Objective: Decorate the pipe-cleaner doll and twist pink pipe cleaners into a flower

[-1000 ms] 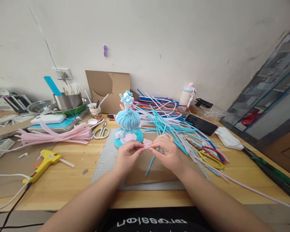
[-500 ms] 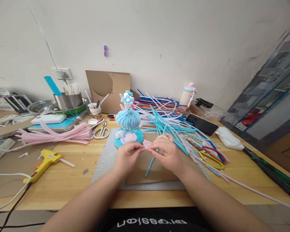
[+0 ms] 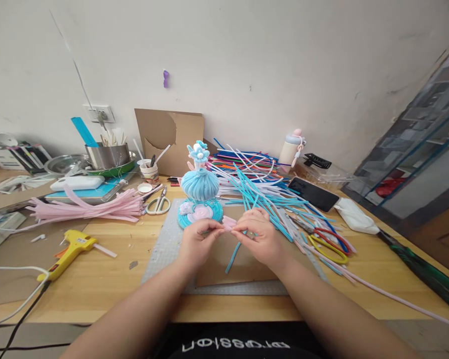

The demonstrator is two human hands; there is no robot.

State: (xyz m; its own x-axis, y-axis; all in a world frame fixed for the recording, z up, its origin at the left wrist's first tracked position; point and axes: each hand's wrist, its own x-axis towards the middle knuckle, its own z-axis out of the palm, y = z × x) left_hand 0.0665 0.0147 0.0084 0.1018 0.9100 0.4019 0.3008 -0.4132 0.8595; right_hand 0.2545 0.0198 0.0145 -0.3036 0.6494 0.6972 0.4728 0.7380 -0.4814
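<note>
Between my fingertips is a small pink fuzzy piece (image 3: 229, 222). My left hand (image 3: 201, 240) pinches it from the left, and my right hand (image 3: 259, 234) pinches it from the right. The fingertips nearly meet, so part of the piece is covered. Just behind my left hand stands a blue figure (image 3: 199, 184) with a pleated round body, a flower on top and a round blue and pink base. Under my hands lies brown cardboard (image 3: 224, 269) on a grey cutting mat (image 3: 160, 249). A blue stem (image 3: 232, 258) sticks out below my right hand.
A yellow glue gun (image 3: 75, 244), pink stems (image 3: 86, 207) and scissors (image 3: 159, 202) lie left. Many coloured stems (image 3: 254, 184) spread behind my right hand. Pliers with red and yellow handles (image 3: 331, 249) and a black phone (image 3: 314, 193) are right.
The camera view has shifted very slightly, so the background sits a little further right. Both hands keep their pinch on the pink piece in almost the same place.
</note>
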